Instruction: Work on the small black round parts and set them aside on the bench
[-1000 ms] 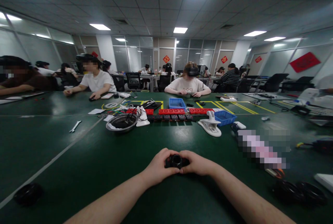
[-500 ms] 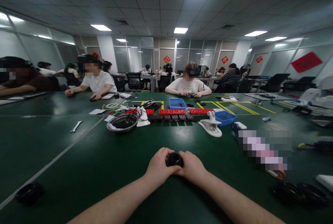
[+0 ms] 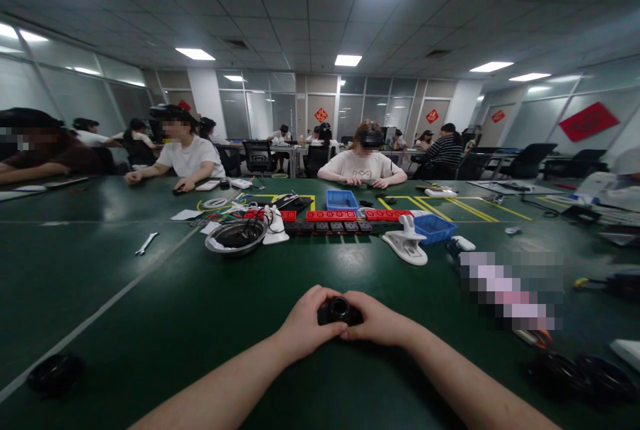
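Note:
A round black part with a hole in its top (image 3: pixel 339 310) is held low over the green table (image 3: pixel 210 310), in the middle near me. My left hand (image 3: pixel 310 323) curls round its left side, thumb in front and fingers behind. My right hand (image 3: pixel 375 320) closes on it from the right, and the two thumbs meet at the near side. The part's underside is hidden. Black rings (image 3: pixel 560 373) lie at the lower right, and another black ring (image 3: pixel 56 373) at the lower left.
Ahead stand a metal bowl with cables (image 3: pixel 235 238), a white clamp (image 3: pixel 407 243), red socket strips (image 3: pixel 331 215) and blue bins (image 3: pixel 341 200). A wrench (image 3: pixel 147 243) lies at the left. People sit across the table, one in a white shirt (image 3: pixel 363 167).
My right hand has shifted slightly to the right, its thumb now nearer the left thumb's tip, and more of the black part shows between the hands.

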Motion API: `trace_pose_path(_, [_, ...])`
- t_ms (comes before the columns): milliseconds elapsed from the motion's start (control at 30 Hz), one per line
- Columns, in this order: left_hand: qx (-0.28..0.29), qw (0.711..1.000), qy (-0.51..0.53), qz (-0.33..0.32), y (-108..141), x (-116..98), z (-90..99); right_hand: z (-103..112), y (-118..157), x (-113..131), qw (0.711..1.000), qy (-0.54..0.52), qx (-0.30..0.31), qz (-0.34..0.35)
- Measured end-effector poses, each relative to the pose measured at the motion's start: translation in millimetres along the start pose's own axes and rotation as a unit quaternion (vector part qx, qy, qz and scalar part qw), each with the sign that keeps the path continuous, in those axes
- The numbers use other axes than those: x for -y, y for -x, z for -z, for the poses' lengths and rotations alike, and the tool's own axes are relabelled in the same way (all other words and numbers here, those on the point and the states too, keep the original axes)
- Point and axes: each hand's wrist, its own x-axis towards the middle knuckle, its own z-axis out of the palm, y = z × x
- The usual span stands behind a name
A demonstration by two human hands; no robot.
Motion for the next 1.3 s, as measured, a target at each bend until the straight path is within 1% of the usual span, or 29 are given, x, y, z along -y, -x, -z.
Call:
trace_pose_path(133, [-0.006,1.000,-0.011,-0.017,0.8,-1.2,0.4,4.9,0.0,1.5,0.998,-0.046,0.030,0.001])
trace_pose_path(367, [-0.009,0.999,-0.017,-0.033,-0.3,-1.2,0.7,2.4,-0.7,-3.1,0.998,-0.065,0.027,-0.005])
trace_pose_path(500, [-0.013,0.999,-0.015,-0.041,-0.7,-1.2,0.8,1.7,-1.3,-6.6,0.996,-0.083,0.035,0.005])
trace_pose_path(833, [-0.001,1.000,-0.002,-0.003,-0.3,0.2,0.4,3.4,-0.3,-2.8,0.996,-0.085,0.039,0.006])
trace_pose_path(1033, [0.011,1.000,-0.007,0.002,-1.2,-0.6,0.3,4.7,0.2,0.1,0.995,-0.087,0.034,-0.032])
trace_pose_path(1133, [-0.005,1.000,-0.003,0.021,-1.1,-2.7,-1.2,-2.9,-1.4,0.1,0.997,-0.049,0.003,-0.062])
trace_pose_path(1200, [-0.032,0.998,-0.007,0.046,-0.6,-3.7,-3.1,-11.6,-2.8,1.7,0.994,0.027,-0.042,-0.102])
trace_pose_path(1300, [-0.071,0.995,-0.021,0.069,0.1,-3.1,-6.4,-22.4,-3.6,6.9,0.970,0.162,-0.107,-0.146])
